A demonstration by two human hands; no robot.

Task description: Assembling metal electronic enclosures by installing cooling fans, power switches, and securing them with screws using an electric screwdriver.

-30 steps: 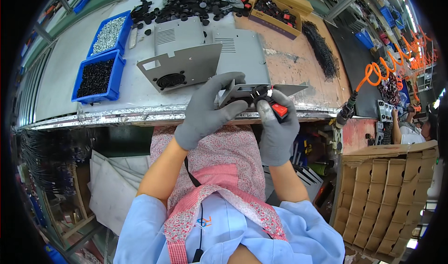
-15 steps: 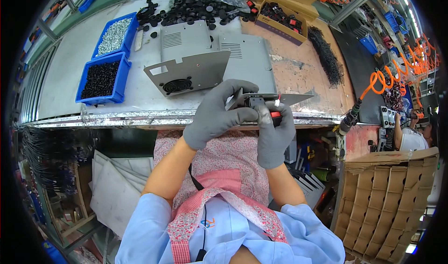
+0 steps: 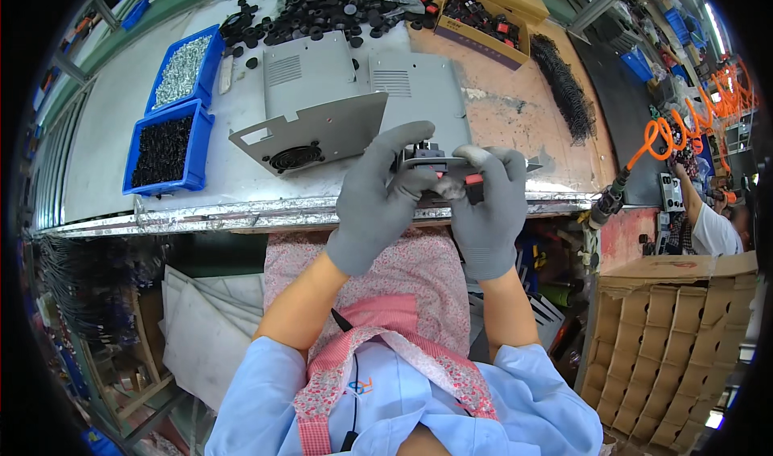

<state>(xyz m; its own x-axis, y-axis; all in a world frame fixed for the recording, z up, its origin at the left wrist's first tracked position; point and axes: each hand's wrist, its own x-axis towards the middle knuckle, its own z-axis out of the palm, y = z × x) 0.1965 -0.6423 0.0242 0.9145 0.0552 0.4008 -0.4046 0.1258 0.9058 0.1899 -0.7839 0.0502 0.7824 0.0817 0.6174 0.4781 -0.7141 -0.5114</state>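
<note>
Both my gloved hands are closed on a small grey metal panel (image 3: 457, 164), seen nearly edge-on above the table's front edge. My left hand (image 3: 374, 202) grips its left end, fingers over the far side and thumb near. A black switch-like part (image 3: 425, 150) sticks up from the panel's far face by those fingers. My right hand (image 3: 487, 214) pinches the panel's middle, its fingertips close to my left thumb. A red-faced piece (image 3: 473, 180) shows by the right fingers, partly hidden. Beyond stands a bent grey metal housing (image 3: 346, 130) with a round black fan (image 3: 295, 158).
At left are blue bins of silver screws (image 3: 183, 71) and black screws (image 3: 165, 152). Black caps (image 3: 338, 17) lie piled at the back. A cardboard box (image 3: 483, 31) holds red-and-black switches. Black wires (image 3: 564, 93) lie at right, near a coiled orange hose (image 3: 664, 138).
The panel has turned, so the black part now stands on its far side. My right fingers have moved up onto the panel. The view has shifted slightly.
</note>
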